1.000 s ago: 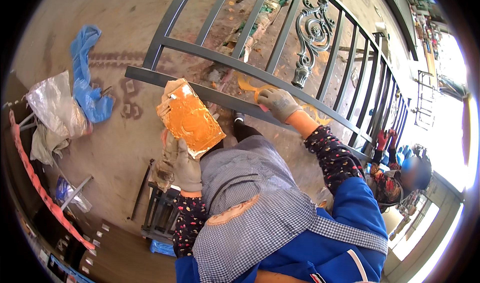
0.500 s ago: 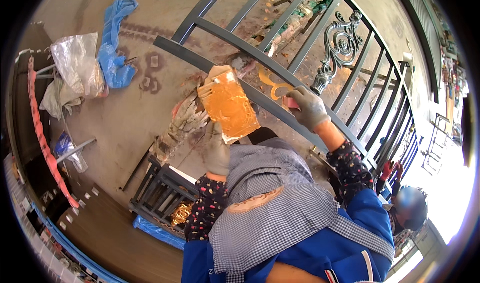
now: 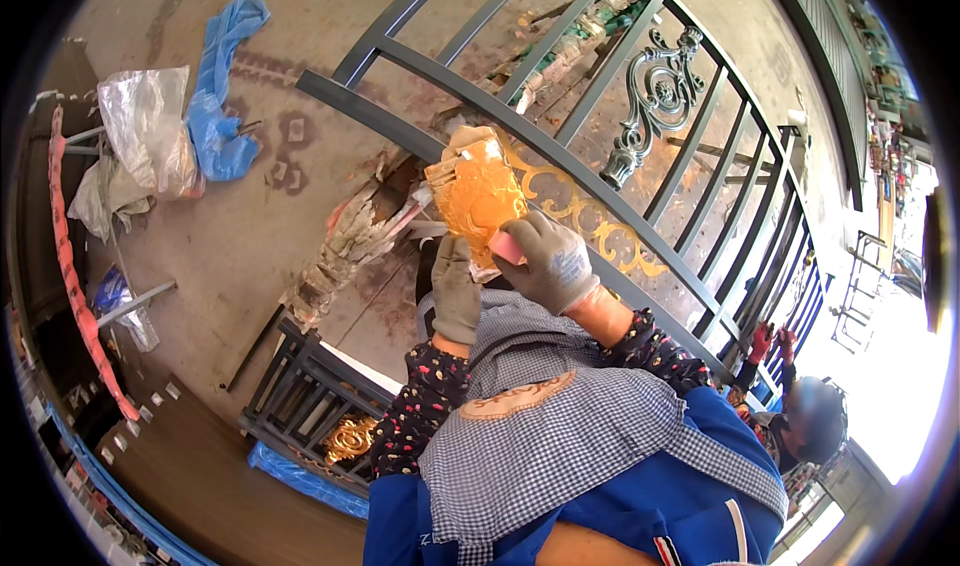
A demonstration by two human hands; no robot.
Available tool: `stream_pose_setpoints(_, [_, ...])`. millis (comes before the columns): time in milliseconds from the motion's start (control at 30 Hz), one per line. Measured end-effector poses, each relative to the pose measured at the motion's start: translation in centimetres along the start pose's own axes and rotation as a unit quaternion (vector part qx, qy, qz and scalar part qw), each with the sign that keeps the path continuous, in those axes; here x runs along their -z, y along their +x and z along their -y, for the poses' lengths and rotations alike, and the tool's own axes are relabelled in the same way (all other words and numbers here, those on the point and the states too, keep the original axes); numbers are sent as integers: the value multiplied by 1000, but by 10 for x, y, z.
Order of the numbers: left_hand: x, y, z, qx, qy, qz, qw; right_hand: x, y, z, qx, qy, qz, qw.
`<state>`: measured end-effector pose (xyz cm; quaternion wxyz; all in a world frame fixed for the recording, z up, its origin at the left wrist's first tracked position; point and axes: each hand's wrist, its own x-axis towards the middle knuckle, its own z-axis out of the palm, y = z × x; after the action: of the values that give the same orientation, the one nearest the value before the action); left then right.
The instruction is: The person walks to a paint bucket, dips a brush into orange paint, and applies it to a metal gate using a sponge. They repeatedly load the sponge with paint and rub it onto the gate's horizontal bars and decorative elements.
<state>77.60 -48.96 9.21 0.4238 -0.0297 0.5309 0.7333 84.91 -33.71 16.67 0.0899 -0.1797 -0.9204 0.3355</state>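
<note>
Presently, the gloved left hand [image 3: 457,296] is gripping, fingers closed, the lower edge of an orange-gold smeared plastic container [image 3: 478,198], holding it up in front of the chest. The container's long axis is running roughly upright, tilted slightly to the person's right, with its smeared broad face turned toward the camera. The gloved right hand [image 3: 553,263] is curled shut around a small pink sponge block [image 3: 505,247], which is touching the container's lower right corner.

Behind the container, a dark grey metal gate with vertical bars [image 3: 560,156] is lying slanted across the view, bearing a cast scroll ornament [image 3: 650,101] and a band of gold-painted scrollwork [image 3: 590,216].

At upper left, a crumpled blue plastic sheet [image 3: 222,96] is lying on the concrete floor [image 3: 240,226] beside a clear plastic bag [image 3: 145,126]. A red-and-white strip [image 3: 75,266] is running along the left edge. A smaller dark grille with a gold ornament [image 3: 320,416] is resting at lower left on a blue sheet.

Another person in red gloves [image 3: 770,341] is working at the far right end of the gate, in bright daylight.
</note>
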Motion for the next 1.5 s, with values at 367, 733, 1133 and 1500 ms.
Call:
stream_pose_setpoints(367, [-7,-2,-12,-10,130,-21,991,-8,-18,-2,6,-7,14,1000])
stream_pose_setpoints(733, [55,0,7,-114,306,-78,942,-12,0,-112,-209,-26,-77,974])
stream_pose_setpoints(1133, [52,-2,-14,7,-36,-116,993,-58,7,-153,-262,-125,-92,953])
stream_pose_setpoints(1500, [72,7,-14,-3,131,-87,988,-70,28,-132,-261,-111,-78,956])
